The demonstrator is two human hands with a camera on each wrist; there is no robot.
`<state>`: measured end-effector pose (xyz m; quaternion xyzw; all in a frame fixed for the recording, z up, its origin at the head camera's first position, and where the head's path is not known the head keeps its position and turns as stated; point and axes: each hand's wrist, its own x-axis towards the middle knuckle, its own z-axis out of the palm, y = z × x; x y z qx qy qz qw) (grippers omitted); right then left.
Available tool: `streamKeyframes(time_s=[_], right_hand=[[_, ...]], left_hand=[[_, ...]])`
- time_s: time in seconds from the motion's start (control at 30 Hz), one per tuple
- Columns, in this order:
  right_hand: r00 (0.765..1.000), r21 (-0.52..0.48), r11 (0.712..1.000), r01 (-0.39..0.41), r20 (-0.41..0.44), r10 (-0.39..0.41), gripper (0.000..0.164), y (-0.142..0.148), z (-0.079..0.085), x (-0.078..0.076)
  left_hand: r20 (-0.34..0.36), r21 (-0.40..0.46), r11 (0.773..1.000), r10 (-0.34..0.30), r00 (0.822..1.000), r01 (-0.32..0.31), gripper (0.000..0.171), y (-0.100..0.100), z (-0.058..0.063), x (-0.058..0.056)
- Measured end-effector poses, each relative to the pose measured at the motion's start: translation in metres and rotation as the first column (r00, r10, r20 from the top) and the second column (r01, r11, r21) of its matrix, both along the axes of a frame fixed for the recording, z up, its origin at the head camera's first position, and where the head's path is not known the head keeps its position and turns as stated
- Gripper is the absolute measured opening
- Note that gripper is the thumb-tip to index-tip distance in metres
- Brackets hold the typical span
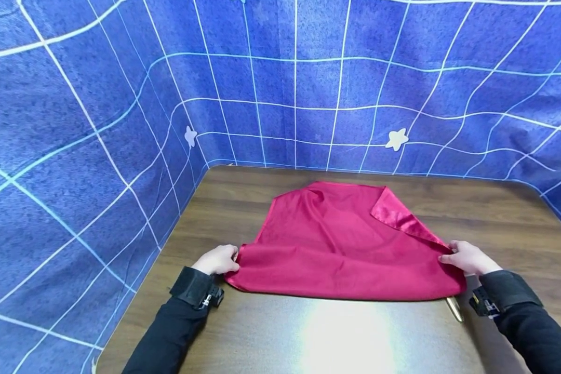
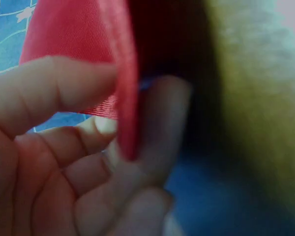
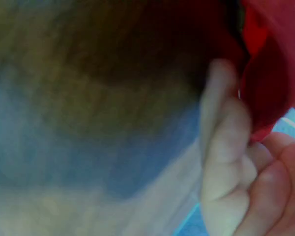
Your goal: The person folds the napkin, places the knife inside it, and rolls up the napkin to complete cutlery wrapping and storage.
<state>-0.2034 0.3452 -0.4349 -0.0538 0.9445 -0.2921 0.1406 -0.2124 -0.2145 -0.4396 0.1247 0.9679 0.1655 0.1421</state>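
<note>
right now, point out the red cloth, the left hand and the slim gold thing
Red cloth (image 1: 348,239): head view, its middle, just behind the folded near band
Left hand (image 1: 218,259): head view, back of the hand
Slim gold thing (image 1: 454,310): head view, middle of its visible length

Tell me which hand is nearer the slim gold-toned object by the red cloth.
Right. The right hand grips the red cloth just beyond the slim gold-toned object; the left hand grips the cloth's opposite end, much farther off.
</note>
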Motion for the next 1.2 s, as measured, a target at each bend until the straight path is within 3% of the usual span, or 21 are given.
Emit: streamKeyframes(time_s=[0.13, 0.23, 0.37, 0.4, 0.47, 0.53, 0.63, 0.67, 0.73, 0.83, 0.87, 0.9, 0.93, 0.97, 1.1, 1.13, 1.2], right_hand=[[0.996, 0.148, 0.988, -0.043, -0.073, 0.054, 0.039, -0.005, 0.007, -0.007], [0.993, 0.189, 0.981, -0.052, -0.093, 0.071, 0.037, -0.007, 0.011, -0.013], [0.992, 0.203, 0.978, -0.044, -0.107, 0.066, 0.039, -0.012, 0.013, -0.02], [0.992, 0.202, 0.979, -0.039, -0.111, 0.063, 0.041, -0.014, 0.014, -0.022], [0.991, 0.201, 0.979, -0.026, -0.126, 0.052, 0.044, -0.019, 0.014, -0.025], [0.987, 0.202, 0.979, -0.025, -0.148, 0.056, 0.047, -0.026, 0.013, -0.028], [0.972, 0.231, 0.973, -0.021, -0.223, 0.074, 0.048, -0.037, 0.01, -0.031], [0.965, 0.247, 0.969, -0.016, -0.251, 0.08, 0.048, -0.039, 0.008, -0.032], [0.946, 0.279, 0.96, -0.007, -0.31, 0.097, 0.041, -0.045, 0.006, -0.034], [0.914, 0.317, 0.948, 0.005, -0.387, 0.125, 0.027, -0.055, 0.003, -0.037], [0.903, 0.326, 0.945, 0.007, -0.408, 0.135, 0.023, -0.058, 0.002, -0.038], [0.892, 0.337, 0.942, 0.002, -0.427, 0.151, 0.019, -0.061, 0.002, -0.04], [0.88, 0.353, 0.936, -0.003, -0.443, 0.169, 0.015, -0.065, 0.001, -0.041], [0.871, 0.366, 0.93, -0.012, -0.454, 0.19, 0.013, -0.068, 0.0, -0.042], [0.837, 0.416, 0.905, -0.09, -0.46, 0.295, 0.008, -0.077, -0.004, -0.043], [0.831, 0.428, 0.897, -0.113, -0.454, 0.322, 0.011, -0.078, -0.005, -0.044], [0.821, 0.445, 0.882, -0.157, -0.437, 0.367, 0.019, -0.08, -0.008, -0.043]], left_hand=[[0.019, -0.055, 0.998, 0.018, 1.0, -0.017, 0.025, 0.004, 0.011, -0.01], [0.027, -0.087, 0.996, -0.003, 1.0, 0.005, 0.028, 0.01, 0.022, -0.022], [0.091, -0.113, 0.993, -0.031, 0.995, 0.041, 0.032, 0.018, 0.03, -0.05], [0.116, -0.112, 0.992, -0.036, 0.993, 0.05, 0.033, 0.018, 0.025, -0.061], [0.153, -0.089, 0.992, -0.078, 0.985, 0.092, 0.033, 0.012, 0.003, -0.092], [0.159, -0.068, 0.988, -0.125, 0.979, 0.138, 0.03, 0.003, -0.031, -0.128], [0.106, -0.031, 0.984, -0.17, 0.98, 0.174, 0.024, -0.005, -0.073, -0.169], [0.118, -0.04, 0.988, -0.143, 0.983, 0.148, 0.023, 0.0, -0.076, -0.177], [0.051, -0.018, 0.991, -0.131, 0.99, 0.132, 0.022, 0.008, -0.079, -0.188], [0.041, -0.015, 0.999, -0.037, 0.998, 0.038, 0.033, 0.029, -0.056, -0.185], [0.057, -0.015, 1.0, -0.007, 0.998, 0.008, 0.039, 0.036, -0.047, -0.182], [0.031, -0.007, 1.0, 0.002, 1.0, -0.001, 0.043, 0.042, -0.037, -0.176], [0.001, 0.006, 1.0, 0.005, 1.0, -0.005, 0.045, 0.045, -0.038, -0.179], [0.025, 0.008, 0.999, 0.031, 0.999, -0.031, 0.051, 0.049, -0.035, -0.18], [-0.075, 0.073, 0.997, -0.003, 0.997, 0.009, 0.054, 0.048, -0.073, -0.214], [-0.055, 0.076, 0.997, 0.006, 0.998, -0.002, 0.054, 0.048, -0.085, -0.226], [-0.011, 0.097, 0.995, 0.024, 1.0, -0.023, 0.054, 0.048, -0.098, -0.237]])
